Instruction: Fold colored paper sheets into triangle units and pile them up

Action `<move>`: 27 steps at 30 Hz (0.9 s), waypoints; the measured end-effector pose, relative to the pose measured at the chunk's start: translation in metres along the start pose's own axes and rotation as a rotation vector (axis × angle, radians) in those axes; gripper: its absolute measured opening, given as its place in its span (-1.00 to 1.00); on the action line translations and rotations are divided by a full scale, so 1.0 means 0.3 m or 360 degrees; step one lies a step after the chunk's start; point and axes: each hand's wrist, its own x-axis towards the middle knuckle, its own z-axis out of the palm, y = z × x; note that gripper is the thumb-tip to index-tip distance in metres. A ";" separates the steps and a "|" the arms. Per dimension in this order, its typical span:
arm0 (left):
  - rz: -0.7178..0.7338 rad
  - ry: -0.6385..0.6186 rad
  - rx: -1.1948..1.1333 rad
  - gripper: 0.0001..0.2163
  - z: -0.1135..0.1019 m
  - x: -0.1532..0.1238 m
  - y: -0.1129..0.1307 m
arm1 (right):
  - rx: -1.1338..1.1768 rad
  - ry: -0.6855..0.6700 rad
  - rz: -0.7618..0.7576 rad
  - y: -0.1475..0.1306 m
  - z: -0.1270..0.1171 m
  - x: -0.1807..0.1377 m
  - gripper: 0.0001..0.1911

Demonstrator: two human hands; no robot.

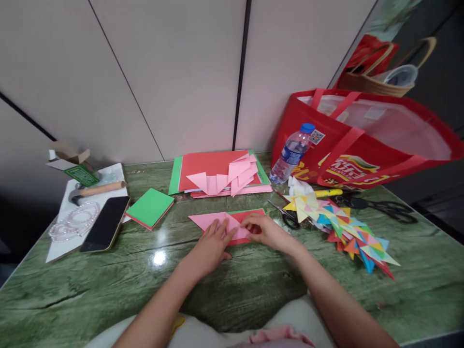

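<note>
A pink folded paper (pixel 201 220) with a pointed left end lies in front of me, on top of red paper (pixel 258 212) with a thin green edge. My left hand (pixel 216 238) rests flat on the pink paper, fingers spread. At the paper's right end, my right hand (pixel 265 231) pinches its edge between thumb and fingers. Just behind, several folded pink pieces (pixel 242 171) lie on a stack of red and green paper (pixel 203 162).
Left are a square green paper pile (pixel 150 207), a phone (pixel 106 224), a hammer (pixel 97 190) and a small box (pixel 78 169). Right are a water bottle (pixel 291 154), scissors (pixel 290 220), many-coloured folded paper pieces (pixel 348 227) and a red bag (pixel 326 145).
</note>
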 end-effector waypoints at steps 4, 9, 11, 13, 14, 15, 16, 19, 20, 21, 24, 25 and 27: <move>0.0034 0.0045 -0.0010 -0.36 0.012 0.002 -0.003 | 0.0016 0.0023 0.0051 0.024 -0.012 0.004 -0.75; 0.0026 0.0003 -0.0018 -0.39 0.017 0.003 -0.011 | 0.0152 -0.0026 0.0124 0.041 -0.023 0.009 -0.81; 0.0026 0.0005 -0.0036 -0.40 0.016 0.003 -0.013 | 0.0181 -0.0019 0.0140 0.043 -0.023 0.011 -0.81; 0.0031 0.0002 -0.0048 -0.42 0.013 0.002 -0.013 | 0.0193 -0.0003 0.0146 0.046 -0.022 0.011 -0.81; 0.0032 0.0000 -0.0047 -0.42 0.011 0.001 -0.013 | 0.0199 0.0002 0.0145 0.048 -0.021 0.011 -0.81; 0.0034 -0.0001 -0.0041 -0.43 0.010 0.000 -0.013 | 0.0206 0.0001 0.0143 0.050 -0.020 0.012 -0.81; 0.0033 -0.0005 -0.0033 -0.43 0.008 0.000 -0.012 | 0.0213 -0.0004 0.0140 0.052 -0.019 0.012 -0.81; 0.0019 -0.0029 -0.0004 -0.43 0.002 -0.002 -0.011 | 0.0230 -0.0016 0.0135 0.057 -0.018 0.012 -0.80; 0.0017 -0.0037 0.0000 -0.43 0.002 -0.002 -0.011 | 0.0232 -0.0016 0.0135 0.057 -0.019 0.012 -0.80; 0.0016 -0.0041 0.0001 -0.42 0.002 -0.002 -0.011 | 0.0233 -0.0018 0.0136 0.056 -0.020 0.012 -0.80; 0.0019 -0.0020 0.0005 -0.43 0.006 -0.001 -0.013 | 0.0234 -0.0019 0.0139 0.051 -0.022 0.012 -0.80; 0.0021 -0.0010 0.0010 -0.43 0.008 -0.001 -0.014 | 0.0235 -0.0017 0.0140 0.050 -0.022 0.011 -0.80; 0.0030 0.0003 0.0018 -0.43 0.009 -0.001 -0.015 | 0.0235 -0.0009 0.0139 0.049 -0.021 0.011 -0.80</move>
